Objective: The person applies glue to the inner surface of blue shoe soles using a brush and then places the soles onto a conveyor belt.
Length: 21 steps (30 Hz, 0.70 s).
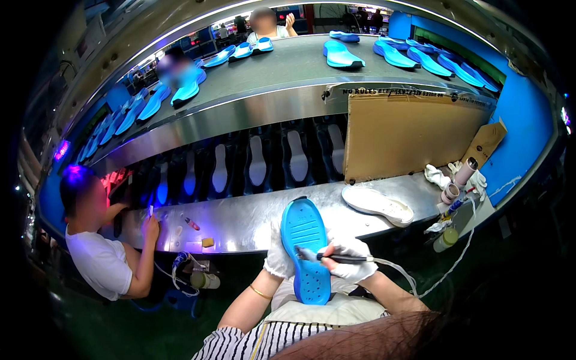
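Note:
A bright blue shoe sole (308, 231) stands lengthwise over my lap, its perforated inner face turned up. My gloved left hand (279, 255) grips it by the left edge, with some fingers hidden behind it. In my right hand (348, 259), also gloved but with bare fingertips showing, is a black-handled brush (342, 258) joined to a pale hose (399, 269). The brush's grey bristles lie over the middle of the sole; whether they touch it I cannot tell. Beyond my right hand, a white sole (378, 204) rests on the metal ledge.
Blue soles (342, 55) ride on a conveyor belt (276, 67) above. Under it stand dark shoe uppers (258, 159) with grey bottoms. A cardboard sheet (408, 138) leans at the right, near thread-like rolls (465, 172) and a capped bottle (446, 239). A co-worker (102, 240) sits at left.

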Tool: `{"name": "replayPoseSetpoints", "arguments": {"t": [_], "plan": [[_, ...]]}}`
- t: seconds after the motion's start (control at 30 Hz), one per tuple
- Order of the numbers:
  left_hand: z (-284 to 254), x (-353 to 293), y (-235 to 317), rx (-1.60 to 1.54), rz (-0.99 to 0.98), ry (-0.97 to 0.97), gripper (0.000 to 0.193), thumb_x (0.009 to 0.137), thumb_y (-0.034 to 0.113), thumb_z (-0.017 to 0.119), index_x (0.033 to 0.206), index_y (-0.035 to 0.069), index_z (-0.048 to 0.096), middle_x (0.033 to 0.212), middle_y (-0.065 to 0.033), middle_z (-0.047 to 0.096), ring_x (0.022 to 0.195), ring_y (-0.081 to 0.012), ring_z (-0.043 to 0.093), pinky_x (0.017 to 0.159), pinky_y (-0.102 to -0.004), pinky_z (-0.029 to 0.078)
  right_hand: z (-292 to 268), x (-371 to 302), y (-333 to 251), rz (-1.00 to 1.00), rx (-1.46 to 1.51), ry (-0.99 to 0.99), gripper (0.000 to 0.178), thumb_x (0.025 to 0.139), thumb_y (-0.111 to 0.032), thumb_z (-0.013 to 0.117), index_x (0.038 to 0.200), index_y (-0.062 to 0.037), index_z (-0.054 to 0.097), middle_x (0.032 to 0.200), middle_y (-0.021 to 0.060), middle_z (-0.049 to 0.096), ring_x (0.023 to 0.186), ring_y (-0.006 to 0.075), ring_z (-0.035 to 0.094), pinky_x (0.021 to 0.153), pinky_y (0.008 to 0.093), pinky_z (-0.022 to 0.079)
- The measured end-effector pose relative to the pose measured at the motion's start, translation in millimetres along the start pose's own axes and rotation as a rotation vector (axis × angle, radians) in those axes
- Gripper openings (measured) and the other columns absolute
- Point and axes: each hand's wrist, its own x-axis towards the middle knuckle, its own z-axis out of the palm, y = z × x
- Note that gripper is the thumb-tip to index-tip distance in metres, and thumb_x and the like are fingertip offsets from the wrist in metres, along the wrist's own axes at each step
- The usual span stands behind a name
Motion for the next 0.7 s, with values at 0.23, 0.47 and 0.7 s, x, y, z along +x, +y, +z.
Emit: {"name": "replayPoseSetpoints", "arguments": {"t": [0.23, 0.47, 0.7], "plan": [[-21, -12, -31, 0.238, -0.122, 0.260, 0.081, 0.081, 0.071, 0.028, 0.133, 0.009, 0.037, 0.124, -0.0108, 0.051, 0.109, -0.0243, 0.053, 0.093, -0.0375, 0.045, -4, -16, 2, 0.066, -0.033, 0.019, 0.010, 0.077, 0.003, 0.065, 0.082, -0.0008, 0.057, 0.080, 0.0091, 0.064, 0.067, 0.0120, 0.060, 0.063, 0.0246, 0.049], [-6, 20, -19, 0.137, 0.091, 0.118, 0.102, 0.067, 0.084, 0.028, 0.132, 0.007, 0.037, 0.122, -0.0158, 0.052, 0.107, -0.0303, 0.054, 0.093, -0.0441, 0.045, -4, -1, 1, 0.024, -0.009, 0.106, 0.012, 0.075, 0.004, 0.067, 0.083, -0.0010, 0.060, 0.080, 0.0093, 0.064, 0.067, 0.0115, 0.059, 0.062, 0.0237, 0.048], [-4, 32, -5, -0.071, 0.293, 0.034, 0.103, 0.067, 0.086, 0.030, 0.135, 0.008, 0.035, 0.121, -0.0156, 0.053, 0.108, -0.0363, 0.054, 0.096, -0.0521, 0.040, -11, 5, -12, 0.365, 0.242, 0.108, 0.011, 0.074, 0.002, 0.069, 0.083, -0.0008, 0.064, 0.085, 0.0095, 0.065, 0.065, 0.0110, 0.059, 0.060, 0.0231, 0.049]]}}
